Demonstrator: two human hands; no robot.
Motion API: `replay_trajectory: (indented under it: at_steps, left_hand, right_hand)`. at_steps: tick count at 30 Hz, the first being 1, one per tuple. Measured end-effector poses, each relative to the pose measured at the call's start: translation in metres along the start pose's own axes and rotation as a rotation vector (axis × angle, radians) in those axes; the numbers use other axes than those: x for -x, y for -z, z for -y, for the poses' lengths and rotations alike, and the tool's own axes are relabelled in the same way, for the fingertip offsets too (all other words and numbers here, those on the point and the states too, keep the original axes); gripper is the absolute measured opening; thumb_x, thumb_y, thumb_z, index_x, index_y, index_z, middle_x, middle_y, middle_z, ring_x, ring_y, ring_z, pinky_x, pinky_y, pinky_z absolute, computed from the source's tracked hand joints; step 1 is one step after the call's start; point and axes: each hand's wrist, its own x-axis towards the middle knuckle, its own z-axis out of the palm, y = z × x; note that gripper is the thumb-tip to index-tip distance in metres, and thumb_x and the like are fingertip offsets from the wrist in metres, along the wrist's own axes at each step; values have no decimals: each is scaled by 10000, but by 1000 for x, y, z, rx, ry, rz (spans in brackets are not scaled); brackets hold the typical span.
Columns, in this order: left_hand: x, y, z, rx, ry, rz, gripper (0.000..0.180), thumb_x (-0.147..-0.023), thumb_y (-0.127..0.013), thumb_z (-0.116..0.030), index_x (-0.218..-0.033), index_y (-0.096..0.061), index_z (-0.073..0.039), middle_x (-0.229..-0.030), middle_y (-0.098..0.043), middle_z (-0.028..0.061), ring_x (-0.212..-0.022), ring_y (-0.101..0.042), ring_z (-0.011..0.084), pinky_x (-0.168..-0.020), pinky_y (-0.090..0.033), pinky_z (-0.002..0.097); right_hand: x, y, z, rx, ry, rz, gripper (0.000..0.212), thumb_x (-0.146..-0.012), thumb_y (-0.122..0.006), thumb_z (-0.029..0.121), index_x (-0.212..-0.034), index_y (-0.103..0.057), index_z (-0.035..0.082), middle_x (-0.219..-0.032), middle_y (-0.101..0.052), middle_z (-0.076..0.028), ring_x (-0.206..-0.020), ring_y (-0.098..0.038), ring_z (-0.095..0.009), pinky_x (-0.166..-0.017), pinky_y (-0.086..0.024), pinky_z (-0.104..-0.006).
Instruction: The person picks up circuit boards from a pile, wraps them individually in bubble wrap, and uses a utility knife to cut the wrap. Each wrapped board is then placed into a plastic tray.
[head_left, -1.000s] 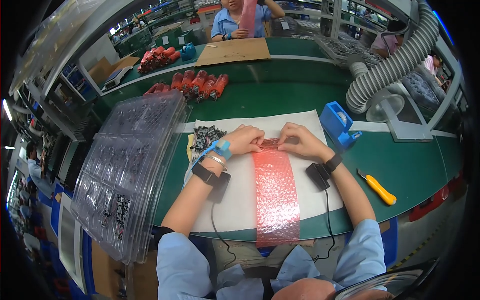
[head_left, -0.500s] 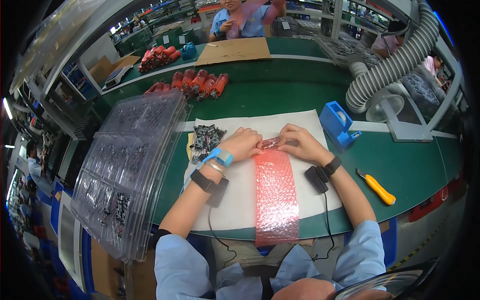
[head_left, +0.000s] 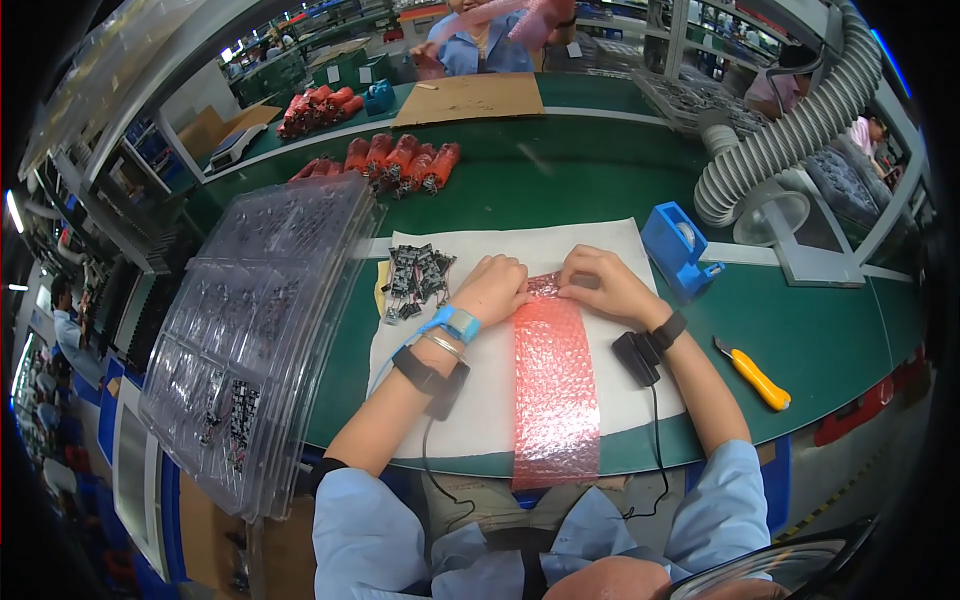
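A strip of red bubble wrap (head_left: 556,390) lies lengthwise in front of me on a white sheet (head_left: 470,400), its near end hanging past the table edge. At its far end the wrap looks folded over, with dark shapes under it that I cannot make out. My left hand (head_left: 494,290) pinches the left side of that far end, fingers closed. Opposite it, my right hand (head_left: 603,280) has thumb and fingers closed on the right side. Left of my left hand is a pile of small black circuit boards (head_left: 417,278) with thin wires.
Stacked clear plastic trays (head_left: 250,320) holding parts stand at the left. To the right are a blue tape dispenser (head_left: 675,248), yellow-handled cutters (head_left: 757,378) and a grey duct hose (head_left: 780,135). Red wrapped bundles (head_left: 400,163) lie further back. A co-worker (head_left: 480,45) handles pink wrap across the table.
My hands stay at the far end of the wrap, with only slight shifts of the fingers. Across the table, the co-worker's arms and pink wrap have moved apart.
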Motion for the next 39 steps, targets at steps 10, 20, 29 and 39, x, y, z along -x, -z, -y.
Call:
replay_trajectory:
  at_steps: [10,20,29,39]
  left_hand:
    - [3,11,-16,-9,11,115,183,-825,-572,-66,-970,-668,-10,-917,-614,184,-919,-603,351,-821,-499,438]
    - [27,-7,-35,-84,11,149,419,-821,-605,-193,-1229,-602,-98,-1176,-550,170,-1083,-554,344,-875,-463,438]
    - [34,-14,-21,-69,47,123,551,-787,-599,-135,-1323,-506,-53,-1309,-471,170,-1221,-454,319,-951,-395,433]
    - [33,-7,-20,-81,42,206,544,-765,-586,-101,-1295,-515,-2,-1252,-491,169,-1209,-434,309,-979,-354,407]
  right_hand:
    - [-5,2,3,40,36,14,96,-777,-688,56,-834,-642,-5,-896,-597,-128,-839,-605,-305,-769,-496,-368]
    - [12,14,26,261,20,80,109,-798,-642,53,-892,-661,1,-930,-616,-148,-858,-615,-329,-766,-501,-390]
    - [0,16,38,383,15,173,94,-795,-631,77,-850,-676,16,-911,-624,-133,-847,-626,-338,-751,-508,-412]
    - [-72,16,59,441,77,341,137,-795,-650,136,-888,-706,53,-916,-673,-119,-901,-635,-323,-794,-506,-414]
